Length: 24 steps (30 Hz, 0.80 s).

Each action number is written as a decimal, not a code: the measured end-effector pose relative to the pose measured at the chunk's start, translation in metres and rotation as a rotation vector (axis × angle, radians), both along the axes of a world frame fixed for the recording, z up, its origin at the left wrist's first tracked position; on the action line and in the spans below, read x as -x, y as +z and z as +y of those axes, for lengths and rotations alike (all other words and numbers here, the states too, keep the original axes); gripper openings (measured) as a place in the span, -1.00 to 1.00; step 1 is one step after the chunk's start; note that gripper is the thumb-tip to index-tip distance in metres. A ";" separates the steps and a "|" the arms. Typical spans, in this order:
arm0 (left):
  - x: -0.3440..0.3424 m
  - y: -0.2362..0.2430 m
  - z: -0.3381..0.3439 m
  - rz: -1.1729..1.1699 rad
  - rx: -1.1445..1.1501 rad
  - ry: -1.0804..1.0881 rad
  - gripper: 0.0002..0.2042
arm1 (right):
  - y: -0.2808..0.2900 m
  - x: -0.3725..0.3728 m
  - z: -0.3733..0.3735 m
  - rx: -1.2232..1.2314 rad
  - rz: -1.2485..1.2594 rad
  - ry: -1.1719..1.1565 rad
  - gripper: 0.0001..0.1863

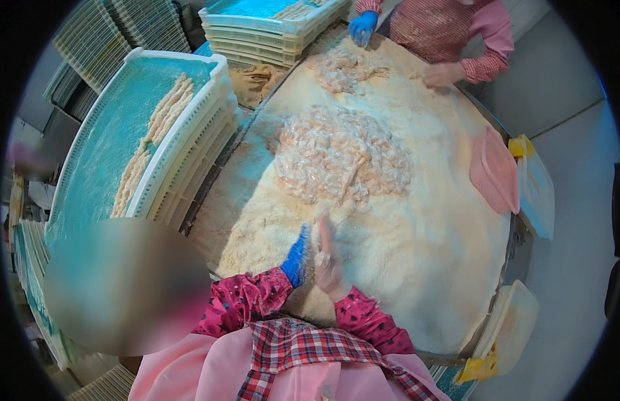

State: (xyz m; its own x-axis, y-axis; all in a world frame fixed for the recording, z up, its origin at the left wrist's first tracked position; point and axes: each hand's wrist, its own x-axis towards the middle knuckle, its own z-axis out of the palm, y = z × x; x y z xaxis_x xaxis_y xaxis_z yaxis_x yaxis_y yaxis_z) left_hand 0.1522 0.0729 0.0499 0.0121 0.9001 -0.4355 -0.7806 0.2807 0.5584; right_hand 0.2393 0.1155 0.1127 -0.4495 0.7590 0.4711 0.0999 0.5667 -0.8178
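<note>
Probably coating, I hold my left hand (296,258) and right hand (329,267) straight-fingered, facing, over powder (417,267), contents unclear; next calls for even pressing.

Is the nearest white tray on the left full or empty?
Partly filled: a row of floury pieces lies along the right side of the tray, beside bare teal lining; its near end is blurred.

Magenta sleeves (250,298), dark print; blue left glove (296,258); translucent right glove (330,271); pink garment (190,364); plaid panel (306,347).
</note>
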 end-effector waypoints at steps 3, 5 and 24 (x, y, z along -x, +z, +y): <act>0.045 -0.017 -0.010 -0.464 0.055 -0.107 -0.51 | 0.005 -0.003 0.051 0.086 -0.128 -0.274 -0.46; 0.069 0.032 -0.010 -0.374 0.061 -0.110 -0.55 | -0.008 -0.013 0.096 0.004 -0.359 -0.447 -0.57; 0.404 0.191 0.093 1.379 -0.118 0.032 -0.50 | -0.034 -0.022 0.145 0.341 -0.158 -0.452 -0.82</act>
